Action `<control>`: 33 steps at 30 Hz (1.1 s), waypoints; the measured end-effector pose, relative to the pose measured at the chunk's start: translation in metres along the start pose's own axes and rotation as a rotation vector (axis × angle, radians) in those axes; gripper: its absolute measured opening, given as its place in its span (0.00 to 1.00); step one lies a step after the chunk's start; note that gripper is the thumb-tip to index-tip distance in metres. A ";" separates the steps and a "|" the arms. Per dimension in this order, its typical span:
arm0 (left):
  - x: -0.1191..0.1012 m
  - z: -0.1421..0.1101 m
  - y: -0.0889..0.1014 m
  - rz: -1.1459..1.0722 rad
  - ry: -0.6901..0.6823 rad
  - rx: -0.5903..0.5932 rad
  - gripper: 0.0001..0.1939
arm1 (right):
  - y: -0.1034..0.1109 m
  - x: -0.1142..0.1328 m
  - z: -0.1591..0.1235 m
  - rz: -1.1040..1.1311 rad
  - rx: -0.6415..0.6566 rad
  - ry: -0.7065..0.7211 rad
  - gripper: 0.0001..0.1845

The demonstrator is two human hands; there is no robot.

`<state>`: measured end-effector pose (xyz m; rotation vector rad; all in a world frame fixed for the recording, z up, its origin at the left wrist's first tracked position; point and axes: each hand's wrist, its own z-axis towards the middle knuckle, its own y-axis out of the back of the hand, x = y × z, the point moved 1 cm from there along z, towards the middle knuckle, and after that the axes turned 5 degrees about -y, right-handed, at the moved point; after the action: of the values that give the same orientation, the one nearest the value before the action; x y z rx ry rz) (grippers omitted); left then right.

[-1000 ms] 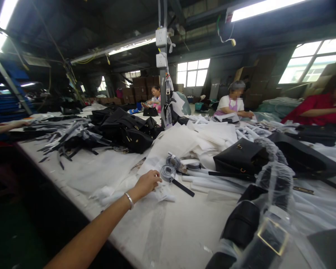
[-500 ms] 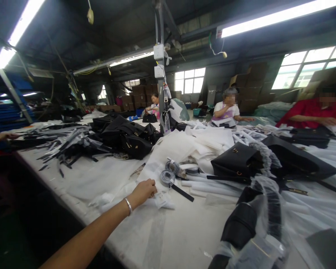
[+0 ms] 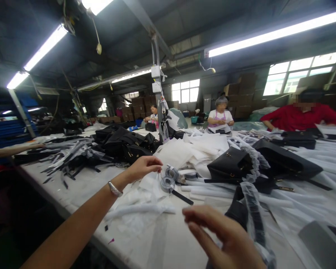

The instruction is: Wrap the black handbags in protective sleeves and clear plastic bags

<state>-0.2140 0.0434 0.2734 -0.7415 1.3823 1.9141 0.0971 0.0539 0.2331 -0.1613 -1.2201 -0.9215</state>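
Observation:
My left hand, with a silver bangle at the wrist, is raised over white sheets and loose plastic. Its fingers are loosely bent, with no held thing visible. Just right of its fingertips lie wrapped coiled straps, with a black strap end sticking out. My right hand hovers at the lower right, slightly blurred, thumb and fingers apart and nothing between them. Behind it are a plastic-wrapped bag handle and dark bag parts. A white padded tube lies on the table between my hands.
Black handbags lie at the right among white tubes. White sheets are heaped in the middle, near a post. Black bag pieces and straps pile up at the left. Several co-workers sit around the table.
My left hand has risen from the crumpled plastic, letting it go. My right hand has come into view at the lower right. The white tube lies more exposed, and the view has tilted up.

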 end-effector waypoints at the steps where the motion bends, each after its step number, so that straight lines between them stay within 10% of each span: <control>1: -0.018 0.002 -0.001 -0.058 -0.021 0.009 0.16 | 0.005 0.001 0.016 -0.057 -0.091 0.020 0.12; 7: -0.101 0.004 -0.029 -0.311 -0.120 0.153 0.18 | 0.025 0.011 0.076 -0.136 -0.139 0.058 0.35; 13: -0.122 0.003 -0.045 -0.395 -0.156 0.060 0.14 | 0.034 0.006 0.052 0.153 -0.075 -0.006 0.08; 23: -0.145 0.004 -0.061 -0.257 -0.206 -0.207 0.13 | 0.074 -0.008 -0.003 -0.858 -0.520 0.483 0.30; 29: -0.163 0.006 -0.075 -0.660 -0.075 -0.062 0.16 | 0.053 -0.008 -0.022 -0.348 -0.201 0.170 0.49; 33: -0.174 0.005 -0.085 -0.705 -0.076 -0.007 0.15 | 0.045 0.001 -0.013 0.117 -0.297 0.018 0.36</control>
<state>-0.0392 0.0361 0.3573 -0.9866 0.8950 1.3678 0.1374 0.0749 0.2444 -0.4552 -1.0413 -0.9956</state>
